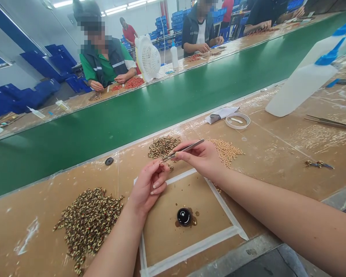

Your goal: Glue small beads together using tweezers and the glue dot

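My right hand (200, 157) grips metal tweezers (187, 147), their tips pointing left to the fingertips of my left hand (150, 182). The left thumb and forefinger are pinched together at those tips; whatever is between them is too small to name. Behind my hands lie a pile of small dark-and-cream pieces (163, 146) and a pile of tan beads (226, 151), partly hidden by my right hand. A small round pot of dark liquid (184, 217) stands inside a taped square (187, 252), with drips around it. Left of my left forearm spreads a larger pile of dark-and-cream pieces (89, 223).
A green conveyor belt (161, 104) runs beyond the table. White bottles with blue nozzles (301, 88), a tape roll (238, 120) and other tweezers (331, 122) lie to the right. A black disc (108, 161) is near the belt. Several people sit across, beside a white fan (147, 57).
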Action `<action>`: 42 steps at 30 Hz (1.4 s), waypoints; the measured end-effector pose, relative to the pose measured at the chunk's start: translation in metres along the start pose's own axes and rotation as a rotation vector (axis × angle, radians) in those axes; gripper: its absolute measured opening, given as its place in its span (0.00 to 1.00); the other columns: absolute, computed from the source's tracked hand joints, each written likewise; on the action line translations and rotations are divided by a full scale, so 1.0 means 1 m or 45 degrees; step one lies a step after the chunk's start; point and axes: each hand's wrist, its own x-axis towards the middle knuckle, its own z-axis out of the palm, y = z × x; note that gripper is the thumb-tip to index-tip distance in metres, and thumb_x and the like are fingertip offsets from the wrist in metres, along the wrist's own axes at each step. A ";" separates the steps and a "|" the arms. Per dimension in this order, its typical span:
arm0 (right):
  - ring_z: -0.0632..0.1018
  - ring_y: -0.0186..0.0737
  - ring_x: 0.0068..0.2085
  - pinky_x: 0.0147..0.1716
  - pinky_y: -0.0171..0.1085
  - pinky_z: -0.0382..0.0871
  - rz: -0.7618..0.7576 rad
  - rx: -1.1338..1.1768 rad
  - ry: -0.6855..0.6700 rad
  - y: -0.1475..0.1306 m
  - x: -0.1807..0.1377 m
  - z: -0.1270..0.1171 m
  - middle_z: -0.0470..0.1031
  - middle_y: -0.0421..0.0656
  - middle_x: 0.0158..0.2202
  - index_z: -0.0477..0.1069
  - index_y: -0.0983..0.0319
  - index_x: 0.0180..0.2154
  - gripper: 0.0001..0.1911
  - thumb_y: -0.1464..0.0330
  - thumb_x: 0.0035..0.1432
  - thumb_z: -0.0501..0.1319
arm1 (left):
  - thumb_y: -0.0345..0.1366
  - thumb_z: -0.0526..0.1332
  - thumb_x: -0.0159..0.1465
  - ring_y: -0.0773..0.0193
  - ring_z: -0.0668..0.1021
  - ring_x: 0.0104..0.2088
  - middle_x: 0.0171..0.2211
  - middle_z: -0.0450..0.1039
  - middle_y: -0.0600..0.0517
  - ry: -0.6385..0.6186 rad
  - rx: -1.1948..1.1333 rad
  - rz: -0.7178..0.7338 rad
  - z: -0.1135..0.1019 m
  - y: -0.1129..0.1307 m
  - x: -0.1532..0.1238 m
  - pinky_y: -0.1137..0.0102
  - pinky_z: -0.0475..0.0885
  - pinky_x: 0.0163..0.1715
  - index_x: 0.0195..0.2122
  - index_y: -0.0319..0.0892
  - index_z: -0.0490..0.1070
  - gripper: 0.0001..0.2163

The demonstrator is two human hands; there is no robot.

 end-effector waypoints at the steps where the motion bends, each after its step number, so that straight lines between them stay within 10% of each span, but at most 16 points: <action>1: 0.88 0.38 0.35 0.41 0.39 0.85 0.001 0.004 0.000 0.000 0.000 0.000 0.87 0.40 0.33 0.87 0.57 0.36 0.04 0.67 0.57 0.77 | 0.39 0.75 0.64 0.82 0.57 0.17 0.34 0.76 0.55 0.006 0.003 -0.003 0.000 0.000 0.000 0.87 0.56 0.11 0.38 0.38 0.78 0.11; 42: 0.88 0.35 0.34 0.38 0.32 0.86 0.541 0.551 -0.413 0.007 0.006 -0.005 0.87 0.44 0.33 0.82 0.64 0.38 0.17 0.60 0.56 0.81 | 0.43 0.71 0.69 0.82 0.50 0.16 0.27 0.72 0.54 -0.512 -0.006 -0.203 -0.010 -0.004 -0.014 0.86 0.53 0.13 0.33 0.38 0.72 0.15</action>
